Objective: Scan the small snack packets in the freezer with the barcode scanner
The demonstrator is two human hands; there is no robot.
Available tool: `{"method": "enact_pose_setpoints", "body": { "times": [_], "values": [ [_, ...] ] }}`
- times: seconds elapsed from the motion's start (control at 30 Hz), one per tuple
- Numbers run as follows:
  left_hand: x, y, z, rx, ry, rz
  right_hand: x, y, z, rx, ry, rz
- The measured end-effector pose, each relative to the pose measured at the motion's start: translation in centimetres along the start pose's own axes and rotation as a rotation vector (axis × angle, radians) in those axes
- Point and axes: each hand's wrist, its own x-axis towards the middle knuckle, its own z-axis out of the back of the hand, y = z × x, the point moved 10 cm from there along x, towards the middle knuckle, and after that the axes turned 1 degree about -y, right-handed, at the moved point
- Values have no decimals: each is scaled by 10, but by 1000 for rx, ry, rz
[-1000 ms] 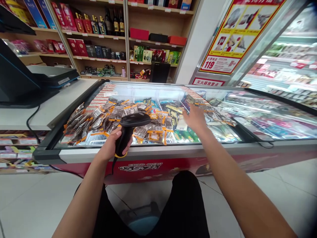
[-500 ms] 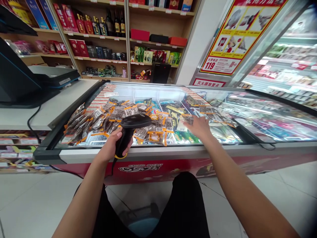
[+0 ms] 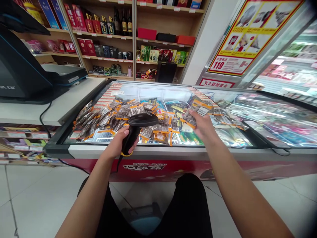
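Note:
My left hand (image 3: 119,143) is wrapped round the grip of a black barcode scanner (image 3: 138,127) with a cord, held over the front edge of a chest freezer (image 3: 173,152). My right hand (image 3: 201,124) holds a small snack packet (image 3: 190,117) with an orange edge, lifted just above the glass lid to the right of the scanner's head. A heap of similar packets (image 3: 106,115) lies on the lid at the left, and a smaller group (image 3: 218,112) lies to the right of my hand.
A white counter (image 3: 61,105) with a black till machine (image 3: 22,69) stands at the left. Wooden shelves (image 3: 133,39) with bottles and boxes line the back wall. A second freezer lid (image 3: 272,115) runs off to the right. The floor is tiled.
My right hand reached out to the packets at the right, took one and drew it back towards the scanner. The left hand and scanner stayed almost still; the camera shifted slightly.

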Motion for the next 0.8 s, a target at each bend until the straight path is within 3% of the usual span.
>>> {"method": "enact_pose_setpoints", "body": {
  "times": [0.13, 0.3, 0.47, 0.8],
  "values": [
    [0, 0, 0, -13, -2, -4, -9, 11, -49, 178, 152, -12],
    [-1, 1, 0, -18, 22, -3, -23, 16, -86, 72, 214, 3],
    [-2, 0, -3, -3, 51, 15, -33, 27, -100, -41, 171, 107],
    [-4, 0, -8, -53, 104, 26, -39, 31, -119, -165, 274, 189]
  ]
}}
